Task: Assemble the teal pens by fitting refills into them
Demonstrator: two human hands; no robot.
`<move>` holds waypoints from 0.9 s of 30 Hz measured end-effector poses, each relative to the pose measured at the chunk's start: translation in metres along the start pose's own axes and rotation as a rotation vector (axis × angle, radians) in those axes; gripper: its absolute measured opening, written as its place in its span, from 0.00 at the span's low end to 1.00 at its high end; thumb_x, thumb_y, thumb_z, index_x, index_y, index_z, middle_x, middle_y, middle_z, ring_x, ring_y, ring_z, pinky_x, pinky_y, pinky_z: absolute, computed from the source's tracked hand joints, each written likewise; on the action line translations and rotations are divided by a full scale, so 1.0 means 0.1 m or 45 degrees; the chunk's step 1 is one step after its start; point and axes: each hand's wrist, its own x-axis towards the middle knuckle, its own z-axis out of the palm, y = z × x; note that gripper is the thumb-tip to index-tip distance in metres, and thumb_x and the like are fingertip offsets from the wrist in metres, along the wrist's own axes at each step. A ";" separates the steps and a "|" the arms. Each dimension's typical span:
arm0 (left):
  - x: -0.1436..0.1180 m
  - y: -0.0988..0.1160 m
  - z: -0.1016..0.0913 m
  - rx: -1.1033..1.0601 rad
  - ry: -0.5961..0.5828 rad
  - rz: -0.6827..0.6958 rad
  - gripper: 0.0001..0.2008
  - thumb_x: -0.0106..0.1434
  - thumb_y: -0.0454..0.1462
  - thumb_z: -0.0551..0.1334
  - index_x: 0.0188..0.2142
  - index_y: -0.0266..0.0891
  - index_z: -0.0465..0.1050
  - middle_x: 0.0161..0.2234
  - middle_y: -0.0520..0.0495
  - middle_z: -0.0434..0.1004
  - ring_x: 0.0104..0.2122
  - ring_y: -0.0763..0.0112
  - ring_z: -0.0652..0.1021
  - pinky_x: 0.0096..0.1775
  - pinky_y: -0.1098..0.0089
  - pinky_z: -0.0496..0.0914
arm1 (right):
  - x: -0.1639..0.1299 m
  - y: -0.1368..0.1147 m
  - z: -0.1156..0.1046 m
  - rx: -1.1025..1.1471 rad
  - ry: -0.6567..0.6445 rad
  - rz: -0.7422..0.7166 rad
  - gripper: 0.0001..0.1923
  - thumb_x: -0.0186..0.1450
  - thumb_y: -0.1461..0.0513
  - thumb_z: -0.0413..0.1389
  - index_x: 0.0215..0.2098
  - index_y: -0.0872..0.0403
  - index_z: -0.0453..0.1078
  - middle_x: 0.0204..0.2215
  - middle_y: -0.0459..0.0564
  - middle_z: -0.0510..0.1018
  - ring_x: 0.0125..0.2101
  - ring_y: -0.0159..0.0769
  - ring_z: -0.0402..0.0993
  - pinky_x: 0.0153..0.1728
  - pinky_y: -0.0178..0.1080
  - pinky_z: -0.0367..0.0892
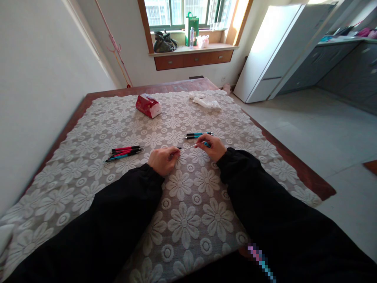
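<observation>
My left hand [163, 160] is closed in a pinch above the tablecloth, with a small black pen part [180, 148] poking out at its fingertips. My right hand [212, 147], also closed, has a blue pen piece [207, 144] tucked in its fingers. A thin whitish pen refill [188, 148] spans the gap between both hands' fingertips; its ends are hidden. Just beyond my right hand lie blue-and-black pens [198, 135]. Left of my left hand is a group of pens: red-and-black pens [126, 149] and a blue-and-black pen [123, 156].
A flower-patterned lace cloth [184, 222] covers the wooden table [316, 184]. Farther back lie a red tissue pack [148, 106] and a crumpled white plastic bag [207, 103]. A wall borders the left side; a white fridge [271, 51] stands beyond the right.
</observation>
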 end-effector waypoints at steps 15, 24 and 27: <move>0.00 0.04 -0.03 0.098 -0.008 -0.057 0.11 0.68 0.44 0.61 0.42 0.48 0.82 0.33 0.52 0.85 0.31 0.64 0.82 0.33 0.68 0.69 | -0.03 -0.01 0.01 -0.021 -0.056 -0.044 0.11 0.64 0.53 0.61 0.37 0.50 0.71 0.34 0.46 0.79 0.37 0.36 0.78 0.40 0.39 0.72; -0.01 0.03 -0.02 0.083 0.005 -0.055 0.10 0.68 0.44 0.61 0.42 0.48 0.82 0.33 0.53 0.85 0.31 0.64 0.82 0.33 0.68 0.69 | -0.05 -0.07 -0.01 -0.036 -0.086 -0.021 0.15 0.62 0.53 0.62 0.45 0.49 0.71 0.41 0.48 0.80 0.43 0.38 0.76 0.41 0.39 0.70; -0.01 0.02 -0.01 0.072 0.012 -0.048 0.10 0.68 0.44 0.61 0.42 0.48 0.82 0.33 0.53 0.84 0.30 0.65 0.82 0.33 0.68 0.69 | -0.05 -0.10 -0.06 -0.055 -0.063 -0.061 0.18 0.63 0.52 0.60 0.49 0.50 0.69 0.41 0.48 0.79 0.38 0.36 0.74 0.36 0.36 0.67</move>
